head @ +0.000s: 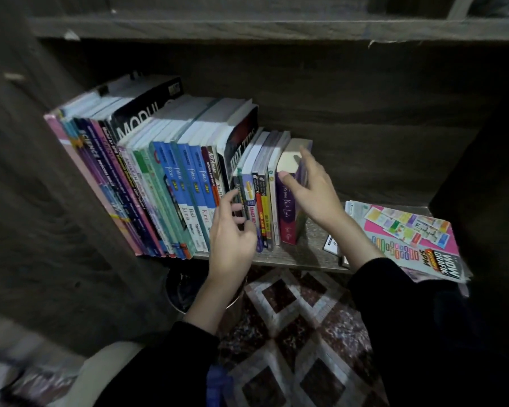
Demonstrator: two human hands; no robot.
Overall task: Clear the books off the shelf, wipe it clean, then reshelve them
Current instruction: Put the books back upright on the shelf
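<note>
A right hand [309, 186] grips the purple book [287, 212] ending the row of books [171, 177]. At nine o'clock, the left hand [232, 239], fingers loosely spread, partly hides slim spines [263, 207].

I see bare shelf [294, 257] open between the purple book [287, 212] ending the upright row [171, 177] and the flat magazines [409, 236]; the upper board [276, 27] caps headroom.

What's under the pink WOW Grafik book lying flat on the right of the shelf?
A pale book shows past the far-left corner of the pink WOW Grafik book; a dark-edged item with a white label sticks out at its left. Their covers are hidden.
</note>
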